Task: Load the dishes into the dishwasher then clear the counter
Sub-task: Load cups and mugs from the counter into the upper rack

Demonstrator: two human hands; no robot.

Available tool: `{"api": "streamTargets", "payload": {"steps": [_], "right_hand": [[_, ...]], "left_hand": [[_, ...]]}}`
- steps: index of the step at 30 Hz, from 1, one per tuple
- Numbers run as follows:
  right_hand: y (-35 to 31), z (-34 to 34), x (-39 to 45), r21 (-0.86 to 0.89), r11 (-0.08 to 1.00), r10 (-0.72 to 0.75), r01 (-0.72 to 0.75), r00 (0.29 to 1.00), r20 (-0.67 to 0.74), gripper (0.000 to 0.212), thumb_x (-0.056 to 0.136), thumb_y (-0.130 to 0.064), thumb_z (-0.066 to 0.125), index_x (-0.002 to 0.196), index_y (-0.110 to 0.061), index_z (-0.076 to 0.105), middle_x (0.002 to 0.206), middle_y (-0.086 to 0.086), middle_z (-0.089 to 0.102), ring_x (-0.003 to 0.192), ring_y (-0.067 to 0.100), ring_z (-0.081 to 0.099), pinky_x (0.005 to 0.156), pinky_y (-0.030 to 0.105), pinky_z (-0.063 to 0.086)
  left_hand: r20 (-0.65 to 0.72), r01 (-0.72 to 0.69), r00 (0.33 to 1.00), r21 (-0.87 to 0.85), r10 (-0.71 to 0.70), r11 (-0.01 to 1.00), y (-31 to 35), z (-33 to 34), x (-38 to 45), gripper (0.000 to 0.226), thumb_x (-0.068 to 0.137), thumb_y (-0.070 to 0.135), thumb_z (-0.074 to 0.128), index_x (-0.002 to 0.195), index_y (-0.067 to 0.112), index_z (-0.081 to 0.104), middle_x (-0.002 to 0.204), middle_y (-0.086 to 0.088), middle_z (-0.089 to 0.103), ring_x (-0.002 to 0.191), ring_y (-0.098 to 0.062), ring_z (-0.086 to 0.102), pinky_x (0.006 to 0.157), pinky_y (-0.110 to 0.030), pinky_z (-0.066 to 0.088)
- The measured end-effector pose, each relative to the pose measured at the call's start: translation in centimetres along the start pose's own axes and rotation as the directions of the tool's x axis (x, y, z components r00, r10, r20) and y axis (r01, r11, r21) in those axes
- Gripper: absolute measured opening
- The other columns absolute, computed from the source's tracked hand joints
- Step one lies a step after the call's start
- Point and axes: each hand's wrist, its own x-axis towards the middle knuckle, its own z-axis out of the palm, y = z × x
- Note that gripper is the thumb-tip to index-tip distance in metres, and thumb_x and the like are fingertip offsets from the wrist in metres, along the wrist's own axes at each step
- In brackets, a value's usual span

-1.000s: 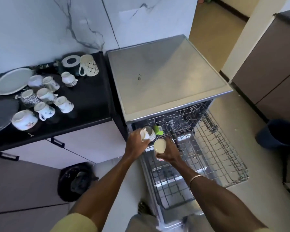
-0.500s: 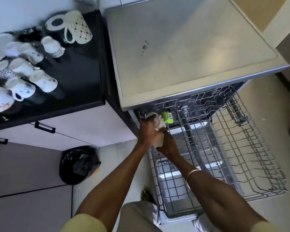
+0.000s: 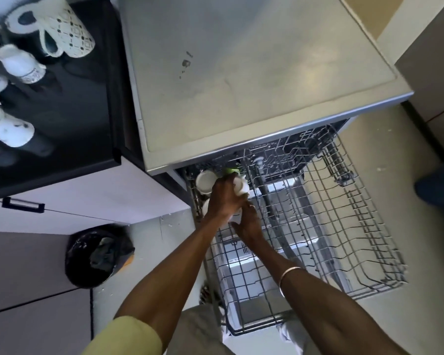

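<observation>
The dishwasher's upper wire rack [image 3: 349, 226] is pulled out below the steel dishwasher top [image 3: 241, 73]. My left hand [image 3: 223, 198] grips a white cup [image 3: 242, 187] over the rack's far left corner, next to a green clip [image 3: 231, 171]. Just under it, my right hand [image 3: 250, 224] curls round a second white cup [image 3: 235, 217], mostly hidden by both hands. Another white cup [image 3: 205, 181] lies in the rack's corner, mouth towards me. Several more cups [image 3: 13, 130] and a patterned mug [image 3: 69, 32] stand on the black counter [image 3: 75, 111] at left.
A black bin [image 3: 98, 254] lined with a bag stands on the floor below the counter drawers. The lower rack and open door show beneath the upper rack. A dark bucket [image 3: 438, 185] is at the right edge.
Both hands have moved forward and down into the rack's far left corner with their cups. The camera has tilted down and closer, and a cup now shows lying in the corner.
</observation>
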Motion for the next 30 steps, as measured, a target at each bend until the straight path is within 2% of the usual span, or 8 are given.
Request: {"api": "streamTargets", "payload": {"steps": [3, 7, 13, 18, 22, 26, 28, 30], "right_hand": [[2.2, -1.7, 0.2, -0.099, 0.993, 0.061, -0.063, 0.998, -0.019, 0.066, 0.082, 0.002, 0.064, 0.144, -0.009, 0.042, 0.141, 0.013, 0.048, 0.126, 0.026, 0.049, 0.100, 0.029, 0.041], [4.7, -3.5, 1.1, -0.110, 0.983, 0.139, -0.144, 0.989, -0.052, 0.056, 0.089, 0.009, 0.045, 0.138, -0.017, 0.049, 0.135, 0.009, 0.053, 0.096, 0.013, 0.058, 0.075, 0.010, 0.045], [6.6, -3.8, 2.2, -0.186, 0.977, 0.083, -0.105, 0.989, -0.122, 0.048, 0.086, 0.003, 0.047, 0.130, -0.016, 0.057, 0.131, 0.006, 0.057, 0.111, 0.017, 0.059, 0.087, 0.016, 0.045], [6.4, -4.5, 2.2, -0.107, 0.993, 0.038, -0.058, 0.983, -0.179, 0.049, 0.083, 0.010, 0.049, 0.124, -0.013, 0.062, 0.125, 0.005, 0.060, 0.104, 0.016, 0.063, 0.077, 0.010, 0.044], [6.6, -4.2, 2.6, -0.063, 0.997, 0.037, -0.048, 0.985, -0.169, 0.050, 0.084, 0.011, 0.047, 0.123, -0.016, 0.062, 0.123, 0.006, 0.062, 0.101, 0.018, 0.065, 0.076, 0.023, 0.055], [6.5, -4.4, 3.2, -0.065, 0.997, 0.016, -0.028, 0.983, -0.182, 0.049, 0.084, 0.011, 0.047, 0.124, -0.014, 0.060, 0.121, 0.007, 0.061, 0.102, 0.017, 0.063, 0.078, 0.028, 0.057], [6.7, -4.5, 3.7, -0.060, 0.998, 0.015, -0.026, 0.983, -0.183, 0.051, 0.083, 0.011, 0.046, 0.125, -0.014, 0.059, 0.121, 0.008, 0.061, 0.104, 0.019, 0.062, 0.082, 0.034, 0.057], [7.0, -4.7, 4.0, -0.071, 0.997, 0.019, -0.033, 0.982, -0.188, 0.052, 0.082, 0.010, 0.046, 0.126, -0.014, 0.059, 0.120, 0.008, 0.061, 0.104, 0.021, 0.061, 0.083, 0.039, 0.057]], "left_hand": [[0.052, 0.010, 0.999, 0.076, -0.014, 0.997, -0.1, 1.9, 1.1, 0.050, 0.066, 0.030, 0.083, 0.113, 0.018, 0.066, 0.108, -0.003, 0.071, 0.101, -0.021, 0.065, 0.079, -0.022, 0.048], [0.086, 0.016, 0.996, 0.123, -0.026, 0.992, -1.3, 4.7, 2.0, 0.055, 0.067, 0.029, 0.082, 0.118, 0.018, 0.064, 0.112, -0.004, 0.069, 0.103, -0.020, 0.064, 0.077, -0.022, 0.048], [0.069, 0.089, 0.993, 0.134, -0.099, 0.987, -2.7, 8.0, 3.0, 0.051, 0.067, 0.033, 0.085, 0.108, 0.013, 0.062, 0.099, -0.006, 0.068, 0.091, -0.024, 0.064, 0.075, -0.037, 0.055], [-0.074, 0.038, 0.997, 0.296, -0.017, 0.954, -2.3, 9.2, 2.3, 0.058, 0.074, 0.042, 0.078, 0.118, 0.010, 0.058, 0.107, -0.011, 0.064, 0.095, -0.028, 0.060, 0.072, -0.036, 0.054], [-0.132, 0.124, 0.987, 0.230, -0.096, 0.965, -1.0, 9.7, 2.2, 0.067, 0.075, 0.045, 0.078, 0.126, 0.010, 0.054, 0.117, -0.012, 0.062, 0.102, -0.030, 0.059, 0.078, -0.037, 0.054], [-0.140, 0.203, 0.973, 0.150, -0.182, 0.968, -0.9, 10.5, 2.4, 0.064, 0.079, 0.051, 0.073, 0.124, 0.010, 0.053, 0.110, -0.011, 0.065, 0.094, -0.027, 0.065, 0.070, -0.033, 0.054], [-0.143, 0.189, 0.975, 0.148, -0.168, 0.971, -1.2, 10.9, 2.3, 0.064, 0.080, 0.053, 0.071, 0.123, 0.010, 0.052, 0.108, -0.011, 0.064, 0.092, -0.027, 0.064, 0.068, -0.034, 0.055], [-0.177, 0.143, 0.974, 0.007, -0.139, 0.990, -1.5, 11.1, 1.8, 0.062, 0.078, 0.051, 0.072, 0.121, 0.012, 0.052, 0.109, -0.010, 0.063, 0.094, -0.026, 0.063, 0.075, -0.038, 0.056]]}}
